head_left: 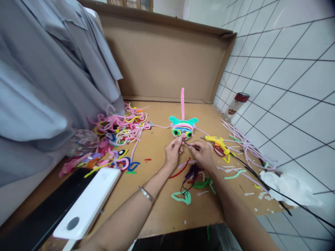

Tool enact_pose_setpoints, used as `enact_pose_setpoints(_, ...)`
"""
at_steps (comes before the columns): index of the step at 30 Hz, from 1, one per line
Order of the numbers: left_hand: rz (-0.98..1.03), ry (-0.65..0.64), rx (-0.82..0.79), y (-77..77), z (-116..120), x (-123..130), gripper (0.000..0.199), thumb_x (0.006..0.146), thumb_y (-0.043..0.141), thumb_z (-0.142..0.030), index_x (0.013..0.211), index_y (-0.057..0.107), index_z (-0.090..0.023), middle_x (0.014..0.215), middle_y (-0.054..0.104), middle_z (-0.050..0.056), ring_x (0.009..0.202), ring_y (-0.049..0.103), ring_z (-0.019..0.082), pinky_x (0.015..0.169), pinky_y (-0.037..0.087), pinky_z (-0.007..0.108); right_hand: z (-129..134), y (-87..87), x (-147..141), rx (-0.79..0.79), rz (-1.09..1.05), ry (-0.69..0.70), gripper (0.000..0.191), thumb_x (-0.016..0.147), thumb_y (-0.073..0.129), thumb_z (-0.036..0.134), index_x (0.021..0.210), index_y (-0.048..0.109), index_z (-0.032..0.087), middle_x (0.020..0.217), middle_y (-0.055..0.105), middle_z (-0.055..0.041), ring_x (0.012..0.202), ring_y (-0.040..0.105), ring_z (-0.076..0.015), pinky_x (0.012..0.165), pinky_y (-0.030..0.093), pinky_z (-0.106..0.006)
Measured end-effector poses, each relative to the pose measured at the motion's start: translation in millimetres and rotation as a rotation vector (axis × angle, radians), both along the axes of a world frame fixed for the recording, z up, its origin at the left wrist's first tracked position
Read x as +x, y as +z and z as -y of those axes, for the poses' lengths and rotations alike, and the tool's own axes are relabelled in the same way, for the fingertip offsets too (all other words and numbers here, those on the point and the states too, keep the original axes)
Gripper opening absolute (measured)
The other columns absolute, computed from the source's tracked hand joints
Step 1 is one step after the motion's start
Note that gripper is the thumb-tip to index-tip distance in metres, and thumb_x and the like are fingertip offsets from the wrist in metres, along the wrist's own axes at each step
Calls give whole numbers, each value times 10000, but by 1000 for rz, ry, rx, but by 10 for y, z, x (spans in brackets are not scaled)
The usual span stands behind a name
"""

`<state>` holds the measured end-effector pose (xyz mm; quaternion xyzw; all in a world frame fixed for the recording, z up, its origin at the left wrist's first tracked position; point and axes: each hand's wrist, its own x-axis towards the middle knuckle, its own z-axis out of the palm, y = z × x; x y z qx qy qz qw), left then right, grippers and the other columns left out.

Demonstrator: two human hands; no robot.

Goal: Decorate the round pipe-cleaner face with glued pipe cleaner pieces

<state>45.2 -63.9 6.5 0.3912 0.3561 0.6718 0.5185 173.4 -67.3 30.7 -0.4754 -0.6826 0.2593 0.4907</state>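
A colourful pipe-cleaner figure [182,128] with teal ears, ringed yellow-green eyes and a tall pink stem stands mid-table. Just in front of it, my left hand [172,150] pinches the end of a thin dark strip [188,144] between thumb and fingertips. My right hand [202,153] is closed on the same strip a little to the right. Below the hands lie a dark purple bundle [193,171], a red pipe cleaner [181,169] and a mint-green loop [180,198].
A tangled pipe-cleaner pile [117,129] spreads at left, behind a white power bank [89,202]. At right are a yellow glue gun [216,141] with a black cable, lilac pipe cleaners [247,146], a jar [237,104] and white tissue [288,188]. A cardboard wall [167,59] stands behind.
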Motion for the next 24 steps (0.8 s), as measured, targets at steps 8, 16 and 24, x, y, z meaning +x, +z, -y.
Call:
enact_pose_setpoints(8,-16,-62,43,-3,-13,-19,412,744,686,-530,871,711,-139,658,603,-8,471,373,48,478,314,217,3,23,4,18,119,112,160,737,580,214,820,717,210,841,722,-56,789,645,-204,774,483,-350)
enact_pose_setpoints(16,111,-260,40,-24,23,16,597,816,563,-622,1165,621,-141,708,645,24,532,527,96,545,427,245,-1,84,18,-195,-306,85,204,721,679,378,827,707,207,793,715,-25,731,630,-184,716,503,-328)
enact_pose_setpoints(24,120,-243,11,-63,-11,21,763,836,507,-661,1421,416,-179,767,683,41,673,628,148,625,485,265,52,102,-26,39,-2,36,151,779,623,294,878,711,223,920,676,-60,917,609,-221,857,461,-370)
